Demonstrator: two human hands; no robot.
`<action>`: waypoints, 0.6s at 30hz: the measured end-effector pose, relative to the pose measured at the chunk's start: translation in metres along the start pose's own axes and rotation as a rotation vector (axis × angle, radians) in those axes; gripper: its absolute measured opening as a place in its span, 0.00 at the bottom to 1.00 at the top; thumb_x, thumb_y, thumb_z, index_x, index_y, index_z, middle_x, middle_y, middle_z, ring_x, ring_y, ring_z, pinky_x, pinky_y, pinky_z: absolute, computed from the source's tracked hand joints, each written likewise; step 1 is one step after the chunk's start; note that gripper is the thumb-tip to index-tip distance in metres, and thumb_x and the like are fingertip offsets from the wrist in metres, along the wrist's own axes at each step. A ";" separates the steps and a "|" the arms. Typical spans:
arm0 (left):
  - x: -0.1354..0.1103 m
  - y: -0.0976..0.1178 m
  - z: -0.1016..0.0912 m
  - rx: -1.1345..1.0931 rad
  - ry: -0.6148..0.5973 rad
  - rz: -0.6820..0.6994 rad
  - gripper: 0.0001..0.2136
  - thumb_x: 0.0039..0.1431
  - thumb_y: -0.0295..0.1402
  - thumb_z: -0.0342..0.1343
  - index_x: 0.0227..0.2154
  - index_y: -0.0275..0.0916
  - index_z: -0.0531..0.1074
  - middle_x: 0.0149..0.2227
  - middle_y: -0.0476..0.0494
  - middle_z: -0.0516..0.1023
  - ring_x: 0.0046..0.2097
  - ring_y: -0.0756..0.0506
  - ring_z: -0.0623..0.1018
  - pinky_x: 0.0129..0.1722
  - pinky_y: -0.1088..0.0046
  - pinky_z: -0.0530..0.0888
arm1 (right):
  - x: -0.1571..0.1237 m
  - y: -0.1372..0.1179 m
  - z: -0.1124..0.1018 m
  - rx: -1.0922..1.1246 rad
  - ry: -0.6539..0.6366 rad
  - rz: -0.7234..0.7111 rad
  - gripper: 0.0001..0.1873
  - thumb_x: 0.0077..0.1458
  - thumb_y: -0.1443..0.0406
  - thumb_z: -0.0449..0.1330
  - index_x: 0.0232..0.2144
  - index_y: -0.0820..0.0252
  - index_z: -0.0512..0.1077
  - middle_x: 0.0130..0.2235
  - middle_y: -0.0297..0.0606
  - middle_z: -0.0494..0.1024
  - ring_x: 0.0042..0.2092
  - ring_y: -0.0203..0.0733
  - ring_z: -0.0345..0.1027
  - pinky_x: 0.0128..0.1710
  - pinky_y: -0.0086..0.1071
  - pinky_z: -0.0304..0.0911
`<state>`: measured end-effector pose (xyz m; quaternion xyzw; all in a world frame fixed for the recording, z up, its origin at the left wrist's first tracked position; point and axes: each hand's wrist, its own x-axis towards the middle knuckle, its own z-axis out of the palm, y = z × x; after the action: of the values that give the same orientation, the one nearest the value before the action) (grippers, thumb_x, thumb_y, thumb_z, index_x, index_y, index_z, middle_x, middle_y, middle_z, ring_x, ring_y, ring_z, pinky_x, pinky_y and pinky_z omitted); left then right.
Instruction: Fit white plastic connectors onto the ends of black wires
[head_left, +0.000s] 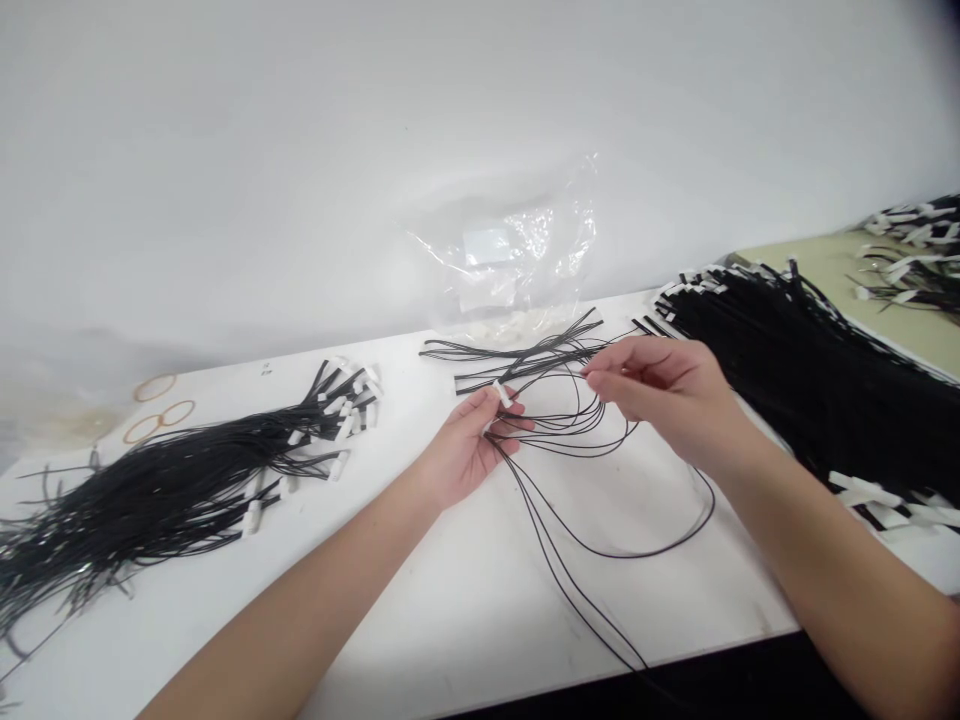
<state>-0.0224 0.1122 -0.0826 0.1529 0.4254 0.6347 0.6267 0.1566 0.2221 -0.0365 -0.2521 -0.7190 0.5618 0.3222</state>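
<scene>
My left hand [472,445] is closed around a small white connector [502,394] between thumb and fingers. Thin black wires [555,520] trail from it, looping over the table and past its front edge. To the right, my right hand [664,385] is pinched at thumb and forefinger over the wires; what sits between its fingertips is too small to make out. Just beyond both hands lies a loose group of black wires [517,352] with straight, flat ends.
A clear plastic bag [517,250] rests against the wall. Left is a pile of black wires with white connectors [187,490], near rubber bands [178,412]. A larger wire bundle [817,380] lies right, beside a yellowish surface [810,255]. The white table [420,620] ends in front.
</scene>
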 end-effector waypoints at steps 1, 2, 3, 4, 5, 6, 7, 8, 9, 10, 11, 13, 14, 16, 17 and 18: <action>0.000 0.000 0.000 -0.001 -0.005 0.001 0.08 0.54 0.35 0.57 0.33 0.35 0.69 0.32 0.46 0.72 0.33 0.51 0.77 0.24 0.82 0.74 | -0.001 0.000 0.003 -0.075 -0.017 -0.009 0.08 0.48 0.61 0.62 0.27 0.61 0.72 0.21 0.31 0.65 0.20 0.25 0.52 0.16 0.23 0.48; 0.000 0.000 0.000 -0.001 -0.010 0.004 0.08 0.54 0.34 0.57 0.33 0.35 0.69 0.32 0.46 0.71 0.33 0.51 0.77 0.24 0.82 0.74 | -0.002 0.001 0.005 -0.137 -0.029 -0.020 0.08 0.48 0.61 0.61 0.27 0.61 0.72 0.21 0.31 0.64 0.20 0.25 0.51 0.16 0.22 0.48; 0.000 0.000 0.000 0.000 -0.013 0.005 0.08 0.54 0.34 0.57 0.33 0.35 0.69 0.32 0.46 0.71 0.33 0.51 0.77 0.24 0.82 0.74 | -0.003 0.001 0.007 -0.182 -0.035 -0.032 0.08 0.48 0.61 0.61 0.27 0.61 0.72 0.20 0.31 0.64 0.20 0.25 0.50 0.16 0.22 0.48; 0.000 0.000 0.000 0.003 -0.016 0.005 0.08 0.54 0.34 0.57 0.34 0.35 0.69 0.32 0.47 0.71 0.33 0.51 0.77 0.24 0.82 0.73 | -0.003 0.002 0.009 -0.214 -0.036 -0.042 0.08 0.49 0.61 0.60 0.26 0.61 0.72 0.20 0.30 0.64 0.20 0.25 0.49 0.16 0.22 0.47; 0.000 0.000 0.000 0.005 -0.020 0.003 0.08 0.54 0.34 0.57 0.34 0.36 0.69 0.32 0.47 0.71 0.33 0.51 0.77 0.24 0.82 0.73 | -0.003 0.002 0.009 -0.241 -0.032 -0.049 0.07 0.49 0.62 0.60 0.26 0.61 0.72 0.20 0.30 0.63 0.20 0.25 0.49 0.16 0.22 0.47; 0.000 0.000 0.000 0.007 -0.023 0.000 0.08 0.54 0.34 0.57 0.34 0.36 0.69 0.32 0.47 0.71 0.33 0.51 0.77 0.24 0.82 0.73 | -0.003 0.003 0.010 -0.262 -0.024 -0.055 0.07 0.49 0.62 0.60 0.26 0.61 0.72 0.20 0.30 0.63 0.20 0.25 0.49 0.16 0.22 0.47; 0.000 0.000 0.000 0.008 -0.027 -0.002 0.08 0.54 0.34 0.57 0.34 0.36 0.69 0.32 0.47 0.71 0.33 0.51 0.76 0.24 0.82 0.73 | -0.002 0.003 0.010 -0.279 -0.016 -0.057 0.07 0.49 0.62 0.60 0.26 0.61 0.72 0.20 0.30 0.64 0.20 0.25 0.49 0.16 0.22 0.48; -0.001 0.000 0.000 0.009 -0.032 -0.005 0.08 0.54 0.34 0.57 0.34 0.36 0.68 0.32 0.48 0.71 0.33 0.51 0.76 0.24 0.82 0.73 | -0.002 0.004 0.009 -0.290 -0.010 -0.058 0.07 0.49 0.62 0.60 0.26 0.61 0.72 0.20 0.30 0.64 0.20 0.25 0.49 0.16 0.22 0.48; -0.001 0.000 0.000 0.010 -0.037 -0.007 0.08 0.54 0.34 0.57 0.34 0.36 0.68 0.32 0.48 0.71 0.33 0.51 0.76 0.24 0.82 0.73 | -0.002 0.004 0.009 -0.296 -0.006 -0.059 0.07 0.49 0.62 0.60 0.26 0.61 0.72 0.20 0.30 0.64 0.20 0.25 0.49 0.16 0.22 0.48; -0.001 0.000 0.000 0.011 -0.040 -0.007 0.08 0.54 0.34 0.57 0.34 0.36 0.68 0.32 0.48 0.70 0.33 0.51 0.76 0.24 0.82 0.73 | -0.002 0.004 0.009 -0.298 -0.006 -0.060 0.07 0.49 0.62 0.60 0.26 0.61 0.71 0.20 0.30 0.64 0.20 0.25 0.49 0.17 0.22 0.48; -0.001 0.000 0.000 0.013 -0.042 -0.006 0.08 0.55 0.34 0.56 0.34 0.36 0.68 0.32 0.48 0.70 0.32 0.51 0.76 0.24 0.82 0.73 | -0.002 0.004 0.009 -0.297 -0.008 -0.061 0.07 0.49 0.62 0.59 0.26 0.61 0.71 0.20 0.30 0.64 0.20 0.25 0.49 0.17 0.22 0.48; 0.000 0.000 0.000 0.015 -0.043 -0.006 0.08 0.54 0.34 0.56 0.34 0.36 0.68 0.31 0.48 0.70 0.32 0.51 0.76 0.24 0.82 0.73 | -0.002 0.005 0.009 -0.298 -0.016 -0.063 0.08 0.49 0.62 0.59 0.26 0.62 0.71 0.20 0.31 0.64 0.20 0.26 0.49 0.17 0.22 0.48; 0.000 0.000 0.000 0.014 -0.041 -0.006 0.08 0.54 0.35 0.57 0.34 0.36 0.68 0.31 0.48 0.70 0.32 0.51 0.76 0.24 0.82 0.73 | -0.002 0.005 0.009 -0.299 -0.019 -0.063 0.08 0.49 0.62 0.59 0.26 0.62 0.71 0.20 0.31 0.65 0.20 0.26 0.49 0.16 0.22 0.48; 0.000 0.000 0.000 0.009 -0.037 -0.009 0.09 0.53 0.35 0.57 0.34 0.36 0.68 0.31 0.48 0.70 0.32 0.51 0.77 0.24 0.81 0.73 | -0.001 0.006 0.010 -0.299 -0.027 -0.060 0.08 0.49 0.62 0.59 0.26 0.61 0.71 0.21 0.31 0.65 0.20 0.26 0.49 0.16 0.22 0.47; 0.000 0.000 0.000 0.007 -0.035 -0.011 0.09 0.53 0.35 0.58 0.34 0.36 0.68 0.31 0.48 0.70 0.32 0.50 0.77 0.24 0.81 0.73 | -0.001 0.007 0.010 -0.300 -0.032 -0.060 0.08 0.49 0.61 0.59 0.26 0.61 0.71 0.21 0.31 0.65 0.20 0.26 0.49 0.16 0.23 0.47; 0.000 0.000 0.000 0.007 -0.035 -0.012 0.09 0.53 0.35 0.58 0.34 0.36 0.68 0.30 0.48 0.70 0.32 0.50 0.77 0.24 0.81 0.73 | -0.001 0.007 0.009 -0.302 -0.037 -0.060 0.08 0.49 0.61 0.59 0.26 0.61 0.72 0.21 0.31 0.65 0.20 0.26 0.49 0.16 0.23 0.47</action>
<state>-0.0225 0.1119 -0.0825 0.1635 0.4173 0.6267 0.6375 0.1503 0.2169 -0.0452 -0.2659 -0.8083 0.4419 0.2839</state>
